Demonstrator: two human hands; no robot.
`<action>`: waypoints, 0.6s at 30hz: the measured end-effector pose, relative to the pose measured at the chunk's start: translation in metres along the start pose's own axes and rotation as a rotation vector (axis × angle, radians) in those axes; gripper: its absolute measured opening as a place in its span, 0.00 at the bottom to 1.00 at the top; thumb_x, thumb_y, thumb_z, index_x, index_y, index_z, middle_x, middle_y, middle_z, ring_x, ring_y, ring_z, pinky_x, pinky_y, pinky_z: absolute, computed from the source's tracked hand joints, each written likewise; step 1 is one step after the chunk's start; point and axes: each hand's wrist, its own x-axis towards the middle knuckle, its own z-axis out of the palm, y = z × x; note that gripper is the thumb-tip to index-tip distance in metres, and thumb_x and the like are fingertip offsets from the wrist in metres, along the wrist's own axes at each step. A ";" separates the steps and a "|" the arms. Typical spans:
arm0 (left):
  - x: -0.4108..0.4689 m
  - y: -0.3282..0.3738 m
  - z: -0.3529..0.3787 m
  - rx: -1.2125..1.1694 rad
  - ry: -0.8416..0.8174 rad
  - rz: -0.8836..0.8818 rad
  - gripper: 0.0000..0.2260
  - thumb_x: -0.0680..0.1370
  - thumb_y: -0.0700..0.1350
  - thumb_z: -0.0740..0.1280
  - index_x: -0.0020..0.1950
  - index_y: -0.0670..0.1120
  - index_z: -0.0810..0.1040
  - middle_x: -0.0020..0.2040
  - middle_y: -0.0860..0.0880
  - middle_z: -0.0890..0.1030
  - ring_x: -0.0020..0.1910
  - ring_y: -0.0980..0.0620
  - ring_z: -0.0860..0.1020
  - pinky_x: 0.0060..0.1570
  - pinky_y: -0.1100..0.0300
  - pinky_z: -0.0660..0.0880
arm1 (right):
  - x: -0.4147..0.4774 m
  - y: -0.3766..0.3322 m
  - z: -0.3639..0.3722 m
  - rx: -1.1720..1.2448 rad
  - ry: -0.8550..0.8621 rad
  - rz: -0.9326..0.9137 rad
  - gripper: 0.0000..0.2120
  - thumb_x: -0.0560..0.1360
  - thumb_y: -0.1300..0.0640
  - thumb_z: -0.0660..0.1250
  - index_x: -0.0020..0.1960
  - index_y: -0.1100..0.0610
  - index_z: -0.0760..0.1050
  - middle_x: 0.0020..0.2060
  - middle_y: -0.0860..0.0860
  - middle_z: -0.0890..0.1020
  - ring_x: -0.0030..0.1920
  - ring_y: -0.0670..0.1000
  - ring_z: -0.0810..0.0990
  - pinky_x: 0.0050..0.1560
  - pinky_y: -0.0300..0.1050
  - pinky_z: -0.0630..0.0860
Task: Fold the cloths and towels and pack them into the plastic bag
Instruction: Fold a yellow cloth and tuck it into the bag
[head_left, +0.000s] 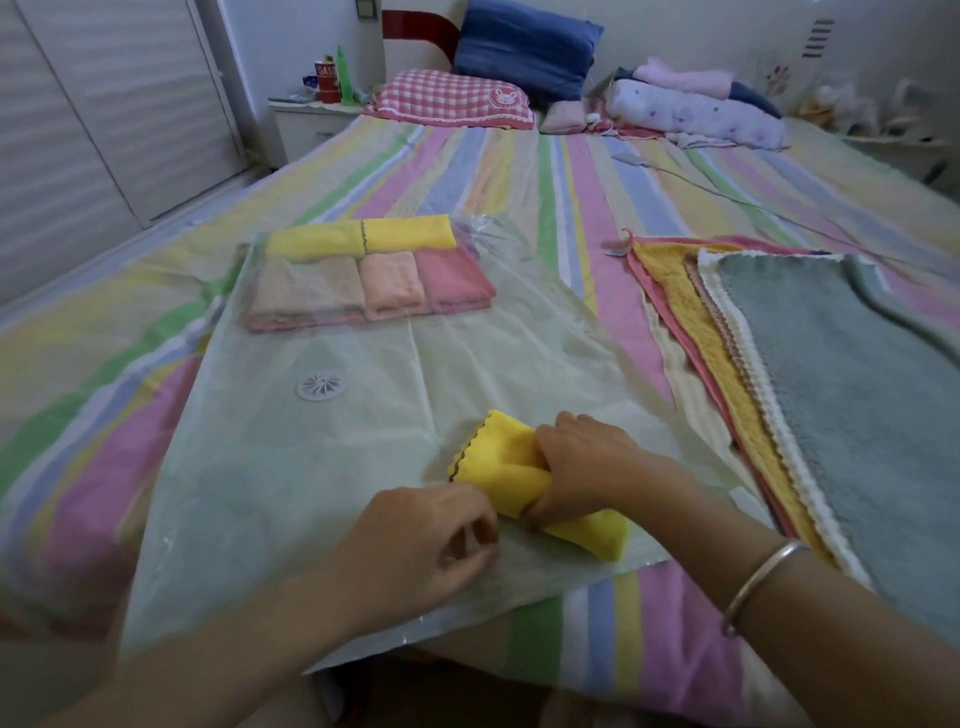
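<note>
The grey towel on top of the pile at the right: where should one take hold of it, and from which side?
Pinch the grey towel at its far-left corner, coming from the left, the side of the plastic bag. It lies flat on top of the pile with nothing on it, and that corner is exposed; its right side runs out of view.

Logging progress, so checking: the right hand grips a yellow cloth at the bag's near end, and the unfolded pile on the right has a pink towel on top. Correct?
Not quite: the head view shows a grey-green towel topping the unfolded pile, not pink. The right hand does grip the yellow cloth at the near end of the bag.
</note>
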 end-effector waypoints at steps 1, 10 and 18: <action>0.002 0.005 0.006 0.003 -0.018 0.018 0.07 0.72 0.55 0.66 0.44 0.54 0.74 0.40 0.58 0.76 0.36 0.62 0.74 0.33 0.58 0.74 | -0.004 0.006 0.001 0.005 -0.021 0.017 0.33 0.63 0.34 0.73 0.59 0.53 0.69 0.55 0.53 0.72 0.56 0.55 0.71 0.47 0.46 0.67; 0.026 0.016 0.038 0.159 -0.228 0.019 0.18 0.67 0.64 0.64 0.49 0.55 0.72 0.50 0.55 0.74 0.51 0.54 0.74 0.40 0.56 0.73 | -0.043 0.044 0.019 0.086 -0.040 0.158 0.30 0.63 0.36 0.72 0.55 0.51 0.66 0.53 0.53 0.67 0.53 0.56 0.72 0.48 0.48 0.70; 0.029 0.010 0.022 -0.038 -0.328 -0.030 0.18 0.70 0.65 0.61 0.49 0.53 0.79 0.46 0.56 0.77 0.44 0.58 0.76 0.44 0.56 0.75 | -0.062 0.052 0.027 0.195 0.031 0.209 0.28 0.64 0.39 0.73 0.53 0.51 0.64 0.50 0.51 0.69 0.45 0.52 0.71 0.43 0.45 0.67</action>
